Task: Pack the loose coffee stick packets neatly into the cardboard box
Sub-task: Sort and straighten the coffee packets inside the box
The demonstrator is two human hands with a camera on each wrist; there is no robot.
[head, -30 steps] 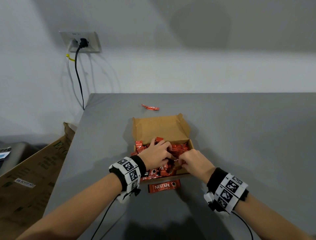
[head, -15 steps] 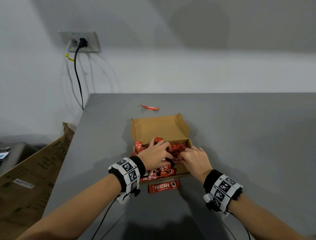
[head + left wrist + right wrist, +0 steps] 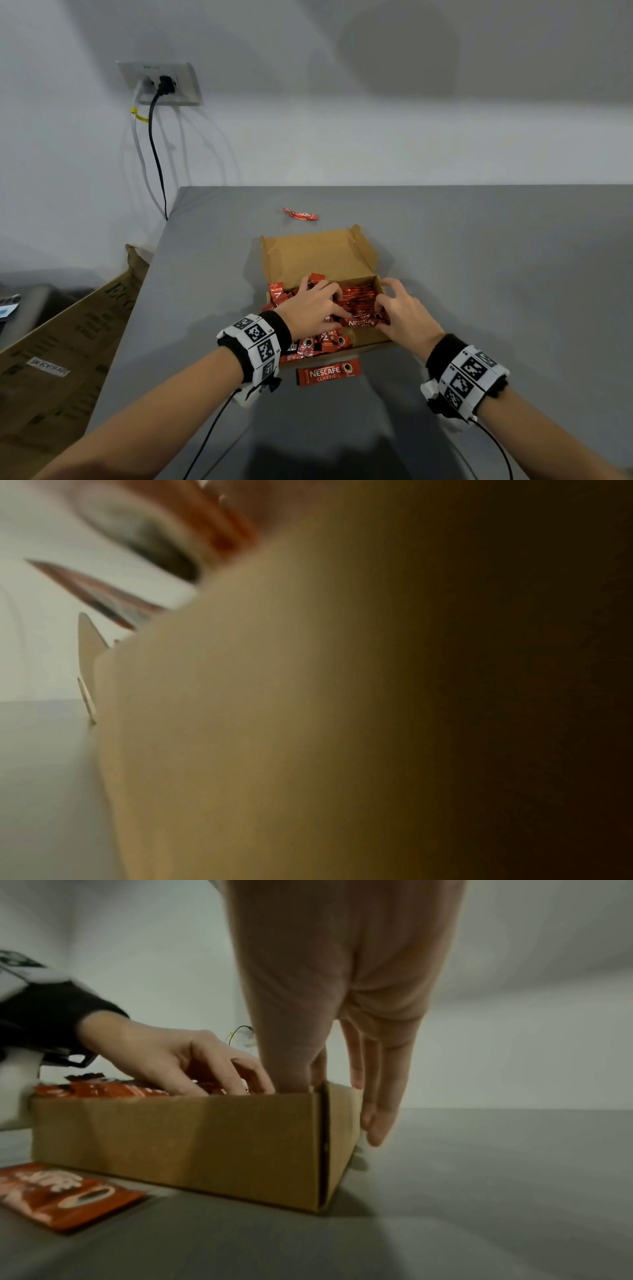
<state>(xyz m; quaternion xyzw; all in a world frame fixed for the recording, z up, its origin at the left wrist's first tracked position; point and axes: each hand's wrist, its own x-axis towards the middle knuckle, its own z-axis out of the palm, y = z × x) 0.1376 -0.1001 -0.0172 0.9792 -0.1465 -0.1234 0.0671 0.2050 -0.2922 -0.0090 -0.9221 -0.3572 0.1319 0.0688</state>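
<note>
An open cardboard box [image 3: 371, 263] [image 3: 192, 1137] stands on the grey table, its lid flap folded back. Several red coffee stick packets [image 3: 358, 298] [image 3: 103, 1089] fill it, and some stick up over its left and front walls. My left hand [image 3: 329, 301] [image 3: 219, 1080] rests on the pile with spread fingers pressing down. My right hand [image 3: 387, 305] [image 3: 329, 1096] straddles the box's right wall, thumb inside, straight fingers [image 3: 377, 1110] outside. One loose packet [image 3: 329, 371] [image 3: 61, 1194] lies in front of the box, another loose packet [image 3: 300, 214] behind it. The left wrist view is blurred and mostly blocked.
The grey table [image 3: 496, 274] runs to the back wall, and its left edge is near the box. A large brown carton [image 3: 68, 342] leans beside the table on the left. A wall socket [image 3: 161, 84] with cables hangs at the back left.
My right hand has moved from the middle of the pile to the box's right wall, with its fingers now spread over it. My left hand has stayed on the packets.
</note>
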